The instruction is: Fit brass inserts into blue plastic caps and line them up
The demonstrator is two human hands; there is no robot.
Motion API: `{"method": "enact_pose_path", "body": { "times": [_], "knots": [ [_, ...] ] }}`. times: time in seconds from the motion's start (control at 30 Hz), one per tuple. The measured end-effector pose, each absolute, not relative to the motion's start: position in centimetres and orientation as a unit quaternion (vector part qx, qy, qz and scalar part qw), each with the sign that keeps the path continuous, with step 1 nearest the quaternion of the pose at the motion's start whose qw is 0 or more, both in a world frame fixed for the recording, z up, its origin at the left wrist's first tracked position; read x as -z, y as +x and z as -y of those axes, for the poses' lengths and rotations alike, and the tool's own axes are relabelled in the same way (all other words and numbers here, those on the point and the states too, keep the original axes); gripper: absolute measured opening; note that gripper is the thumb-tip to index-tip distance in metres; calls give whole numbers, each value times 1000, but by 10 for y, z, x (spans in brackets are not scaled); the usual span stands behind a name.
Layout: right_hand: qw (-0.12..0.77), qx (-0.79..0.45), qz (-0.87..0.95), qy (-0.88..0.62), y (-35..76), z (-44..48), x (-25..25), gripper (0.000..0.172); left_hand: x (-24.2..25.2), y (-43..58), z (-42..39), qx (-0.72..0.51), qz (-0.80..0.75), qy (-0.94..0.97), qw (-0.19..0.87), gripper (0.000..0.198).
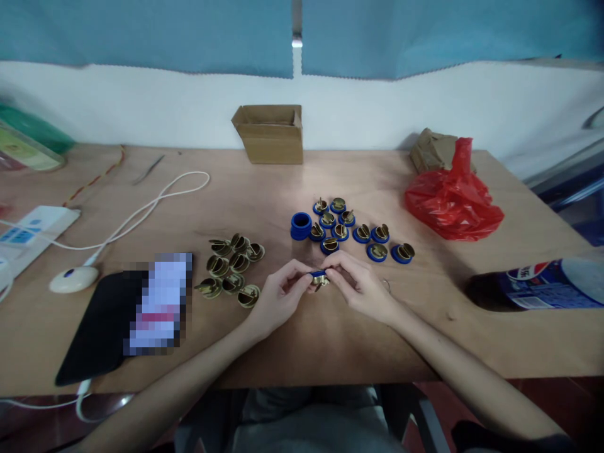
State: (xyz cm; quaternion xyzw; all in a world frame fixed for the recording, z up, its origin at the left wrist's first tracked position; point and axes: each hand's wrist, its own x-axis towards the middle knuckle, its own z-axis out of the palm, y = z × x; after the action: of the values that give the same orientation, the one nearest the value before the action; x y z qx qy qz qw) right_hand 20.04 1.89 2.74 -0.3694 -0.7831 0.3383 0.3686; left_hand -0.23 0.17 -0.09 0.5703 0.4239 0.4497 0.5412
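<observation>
My left hand [279, 296] and my right hand [361, 284] meet above the wooden table [292, 340], both pinched on one small part [319, 277] made of a blue ring and a brass piece. To the left lies a pile of several bare brass pieces [233, 272]. Just beyond my hands sit several brass pieces fitted in blue rings [358, 233], with a stack of empty blue rings [301, 225] at their left end.
An open cardboard box [270, 133] stands at the back. A red plastic bag [450, 198] lies at the right, a bottle [542, 286] on its side nearer. At the left are a phone [158, 302] on a black pad, a mouse [73, 279], and white cables.
</observation>
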Motion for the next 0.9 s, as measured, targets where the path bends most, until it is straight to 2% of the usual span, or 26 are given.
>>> {"method": "enact_pose_path", "body": {
  "times": [0.27,0.37,0.47,0.57,0.63,0.73,0.9],
  "knots": [
    [381,-333,783,-361,200,-18,-24,6,2,-1,0,-443,-415,561,563,17],
    [381,-352,779,-351,197,-16,-22,5,5,-1,-1,-449,-410,552,570,23],
    [376,-372,775,-345,198,-17,-30,8,6,-2,-3,-463,-413,546,562,24],
    [368,-376,749,-402,212,-24,-47,13,4,-1,-3,-473,-421,532,562,30],
    [333,-368,742,-451,229,-32,-58,15,4,0,-3,-476,-428,520,565,33],
    [233,-344,782,-464,258,-44,-67,16,5,1,-2,-476,-434,511,569,32],
    [31,-365,800,-475,281,-50,-67,6,7,3,-2,-469,-434,509,577,30]
  ]
}}
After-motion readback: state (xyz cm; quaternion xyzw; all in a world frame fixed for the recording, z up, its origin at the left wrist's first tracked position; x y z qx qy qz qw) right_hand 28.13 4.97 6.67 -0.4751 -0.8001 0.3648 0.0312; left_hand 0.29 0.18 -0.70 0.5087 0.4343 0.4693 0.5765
